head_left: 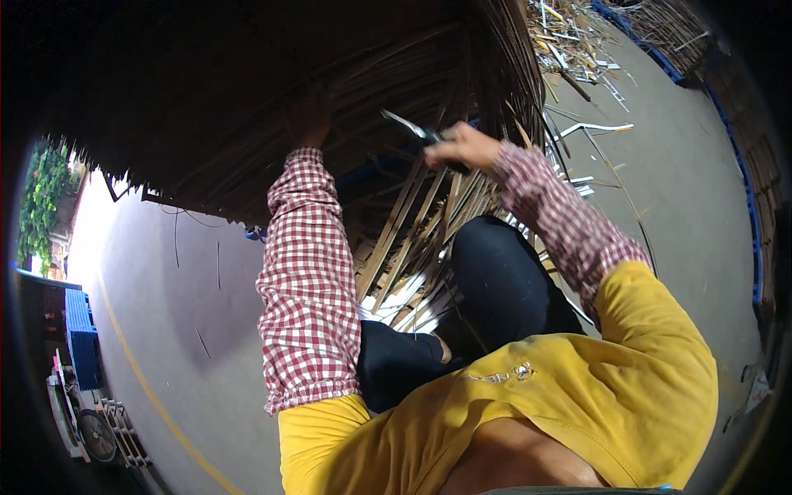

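A large, dark sheet of thin strips or stalks, fringed along its lower left edge, spans the top of the view. My left hand reaches up against its underside; deep shadow hides how the fingers lie. My right hand, slightly blurred, is closed round the dark handle of a knife. Its pale blade points up and left, in front of the strips and apart from my left hand. Below the hands, long flat slats lie at a slant by my knees.
Loose strips and white offcuts litter the floor at the upper right. Bundled stalks lie beyond a blue edge there. A yellow line crosses the grey floor at left, near a wheeled cart and blue stacked pieces.
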`<state>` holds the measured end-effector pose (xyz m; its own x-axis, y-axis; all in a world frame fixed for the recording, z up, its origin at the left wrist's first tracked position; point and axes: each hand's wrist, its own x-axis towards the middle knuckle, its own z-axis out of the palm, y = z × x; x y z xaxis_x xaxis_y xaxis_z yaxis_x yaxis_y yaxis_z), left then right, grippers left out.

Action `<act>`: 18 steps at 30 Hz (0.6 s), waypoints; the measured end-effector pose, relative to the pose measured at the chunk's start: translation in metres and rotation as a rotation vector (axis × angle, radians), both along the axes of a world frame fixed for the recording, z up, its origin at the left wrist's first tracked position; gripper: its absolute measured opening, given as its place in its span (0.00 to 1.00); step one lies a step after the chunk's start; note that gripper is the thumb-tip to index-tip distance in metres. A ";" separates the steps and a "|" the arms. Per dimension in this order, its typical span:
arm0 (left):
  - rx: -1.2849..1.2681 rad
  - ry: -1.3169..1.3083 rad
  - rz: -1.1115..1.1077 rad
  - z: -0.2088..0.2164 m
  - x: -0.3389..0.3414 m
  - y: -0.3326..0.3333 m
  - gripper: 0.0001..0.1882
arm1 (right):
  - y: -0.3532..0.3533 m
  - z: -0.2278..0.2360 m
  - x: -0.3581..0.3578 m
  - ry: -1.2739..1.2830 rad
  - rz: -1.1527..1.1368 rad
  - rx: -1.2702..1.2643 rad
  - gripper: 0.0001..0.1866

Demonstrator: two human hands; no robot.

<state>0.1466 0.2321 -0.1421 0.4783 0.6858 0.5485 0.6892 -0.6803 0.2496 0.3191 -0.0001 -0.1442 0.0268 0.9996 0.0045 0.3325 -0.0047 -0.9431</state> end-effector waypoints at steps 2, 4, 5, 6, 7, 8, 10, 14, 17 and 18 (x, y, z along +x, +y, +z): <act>-0.114 -0.124 -0.015 -0.002 -0.002 -0.003 0.16 | 0.054 0.019 -0.008 0.051 -0.016 -0.025 0.16; -0.249 -0.217 -0.049 -0.002 -0.012 -0.010 0.15 | 0.103 0.031 -0.014 -0.203 0.042 -0.083 0.18; -0.287 -0.254 -0.073 -0.004 -0.021 -0.017 0.13 | 0.123 0.031 -0.023 -0.223 -0.015 -0.160 0.19; -0.320 -0.294 -0.123 -0.007 -0.032 -0.024 0.12 | 0.139 0.032 -0.028 -0.117 0.057 -0.232 0.21; -0.347 -0.339 -0.158 -0.012 -0.046 -0.035 0.11 | 0.153 0.031 -0.032 -0.111 0.056 -0.253 0.21; -0.379 -0.379 -0.216 -0.018 -0.060 -0.046 0.10 | 0.168 0.029 -0.032 -0.114 0.052 -0.343 0.22; -0.611 -0.396 -0.190 -0.035 -0.093 -0.071 0.10 | 0.194 0.022 -0.030 -0.136 0.118 -0.319 0.26; -0.526 -0.256 -0.004 -0.071 -0.160 -0.117 0.13 | 0.221 -0.010 -0.034 -0.191 0.152 -0.247 0.24; -0.586 -0.156 0.159 -0.081 -0.201 -0.134 0.12 | 0.178 -0.052 -0.039 -0.144 -0.250 -0.016 0.21; -0.533 -0.178 0.178 -0.082 -0.212 -0.137 0.12 | 0.151 -0.067 -0.036 -0.252 -0.250 0.102 0.20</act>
<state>-0.0651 0.0947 -0.2244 0.2624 0.9504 0.1672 0.6973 -0.3065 0.6480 0.2828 0.1507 -0.2116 0.2556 0.9564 0.1412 0.5551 -0.0256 -0.8314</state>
